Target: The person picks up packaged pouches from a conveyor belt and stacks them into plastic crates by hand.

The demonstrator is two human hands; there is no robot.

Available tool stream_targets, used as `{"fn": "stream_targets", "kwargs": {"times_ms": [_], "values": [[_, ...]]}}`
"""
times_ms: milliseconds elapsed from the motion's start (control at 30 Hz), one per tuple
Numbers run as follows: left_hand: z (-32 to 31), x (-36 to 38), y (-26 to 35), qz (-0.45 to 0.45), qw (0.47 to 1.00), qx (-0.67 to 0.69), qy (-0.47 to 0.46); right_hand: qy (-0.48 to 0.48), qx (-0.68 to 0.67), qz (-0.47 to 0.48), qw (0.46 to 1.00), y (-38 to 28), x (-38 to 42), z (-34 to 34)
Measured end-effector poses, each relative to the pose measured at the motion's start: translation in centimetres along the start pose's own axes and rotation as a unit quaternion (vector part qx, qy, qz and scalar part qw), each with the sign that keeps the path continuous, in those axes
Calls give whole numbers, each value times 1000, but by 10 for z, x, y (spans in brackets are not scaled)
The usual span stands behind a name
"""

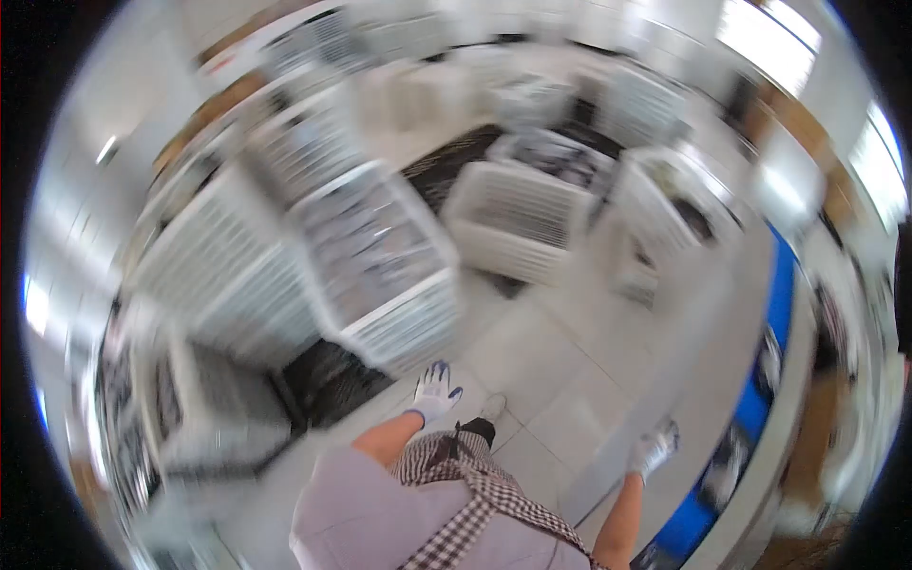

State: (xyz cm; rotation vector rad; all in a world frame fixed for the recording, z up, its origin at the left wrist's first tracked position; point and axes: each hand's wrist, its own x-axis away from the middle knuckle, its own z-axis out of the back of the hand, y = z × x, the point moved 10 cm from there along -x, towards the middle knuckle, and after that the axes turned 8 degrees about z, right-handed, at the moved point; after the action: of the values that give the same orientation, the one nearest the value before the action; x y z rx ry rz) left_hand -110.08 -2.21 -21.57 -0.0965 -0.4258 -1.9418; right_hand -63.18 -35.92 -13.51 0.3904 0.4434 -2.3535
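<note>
My left hand (437, 391), in a white glove with dark blue fingertips, hangs over the floor with its fingers spread and nothing in them. It is nearest to a white slatted crate (404, 318) filled with grey-looking packed items. My right hand (655, 448), gloved alike, is out to the right beside the pale side panel (608, 475) of a conveyor. Its fingers are blurred but look loosely stretched out, and no object shows in them. Beyond that panel, clear-wrapped items (727, 465) lie on a blue belt (686, 524).
Stacked white crates (214, 247) stand on the left. Ahead, another white crate (518, 252) sits on the tiled floor (532, 328), with a crate of dark items (560, 157) behind it. A further crate (655, 204) stands close to the conveyor. Black pallets (332, 380) lie under some stacks.
</note>
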Motion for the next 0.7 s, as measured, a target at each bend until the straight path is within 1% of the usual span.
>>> {"fn": "stream_targets", "kwargs": {"times_ms": [33, 67, 100, 133, 167, 200, 233, 267, 300, 333, 367, 400, 433, 533, 567, 667, 700], "values": [[11, 25, -36, 51, 999, 12, 3, -23, 43, 33, 998, -5, -4, 7], [23, 48, -69, 99, 995, 25, 5, 80, -9, 96, 992, 17, 1, -2], [30, 72, -99, 141, 989, 38, 6, 56, 44, 113, 991, 4, -6, 16], [31, 97, -137, 204, 978, 36, 0, -17, 59, 51, 997, 8, -16, 11], [23, 123, -175, 251, 967, 43, 11, -146, 213, 10, 966, 12, -18, 1], [16, 151, -208, 291, 955, 47, 18, -125, 261, 38, 956, -5, -14, 6], [14, 181, -235, 332, 942, 57, 14, -97, 307, 57, 945, 0, -8, 7], [13, 209, -259, 365, 928, 67, 10, -64, 351, 69, 932, -11, -7, 12], [12, 236, -283, 395, 916, 74, 6, -33, 328, 96, 939, -41, 0, 13], [16, 266, -302, 417, 906, 75, 9, -29, 281, 128, 951, -77, 13, 5], [10, 295, -307, 438, 895, 79, 8, -36, 234, 166, 957, -112, 33, -1], [9, 320, -332, 456, 886, 80, 6, -52, 195, 204, 958, -161, 57, -6], [13, 346, -361, 490, 865, 108, 13, -75, 155, 241, 955, -213, 86, -10], [21, 404, -444, 557, 820, 131, -5, -163, 61, 337, 925, -361, 189, -27], [13, 416, -474, 567, 816, 116, 12, -198, 38, 361, 911, -404, 225, -32], [14, 449, -558, 581, 797, 162, 22, -303, 4, 409, 861, -514, 327, -42], [30, 460, -580, 591, 788, 171, 37, -336, 1, 418, 844, -544, 358, -45]]}}
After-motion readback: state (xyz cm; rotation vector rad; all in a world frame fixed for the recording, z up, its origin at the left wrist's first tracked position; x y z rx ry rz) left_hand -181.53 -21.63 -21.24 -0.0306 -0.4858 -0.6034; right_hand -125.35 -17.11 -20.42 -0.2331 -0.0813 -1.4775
